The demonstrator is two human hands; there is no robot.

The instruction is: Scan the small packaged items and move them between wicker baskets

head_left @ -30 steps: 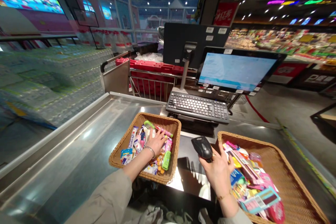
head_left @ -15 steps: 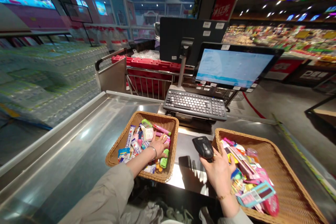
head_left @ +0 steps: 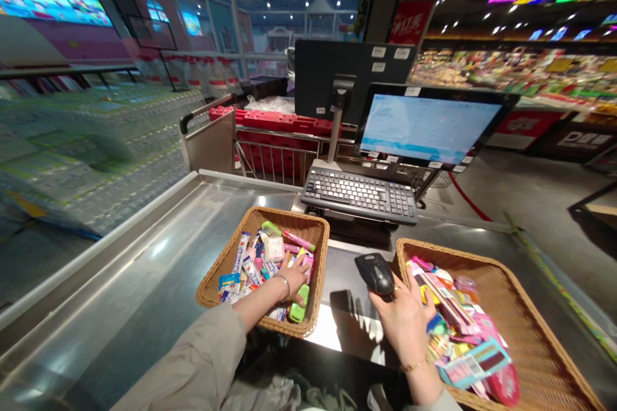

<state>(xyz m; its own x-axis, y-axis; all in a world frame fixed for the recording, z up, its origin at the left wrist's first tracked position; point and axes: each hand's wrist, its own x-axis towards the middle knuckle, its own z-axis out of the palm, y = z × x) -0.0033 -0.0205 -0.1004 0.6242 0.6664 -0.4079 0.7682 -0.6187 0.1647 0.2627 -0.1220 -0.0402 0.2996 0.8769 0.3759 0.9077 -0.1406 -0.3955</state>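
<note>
My left hand (head_left: 293, 276) reaches into a wicker basket (head_left: 226, 261) full of small colourful packets, its fingers curled down among them beside a green item (head_left: 297, 313); what they grip is hidden. My right hand (head_left: 403, 316) holds a black handheld barcode scanner (head_left: 375, 273) over the steel counter between the two baskets. A second wicker basket (head_left: 523, 327) at the right holds more bright packets, just beside my right hand.
A black keyboard (head_left: 359, 194) and a lit till screen (head_left: 429, 128) stand behind the baskets. A steel counter (head_left: 144, 289) stretches to the left. Red shopping trolleys (head_left: 277, 141) sit beyond it. Stacked bottled water fills the far left.
My left hand has drawn back toward the near right side of the left basket. The right hand keeps the scanner in about the same place.
</note>
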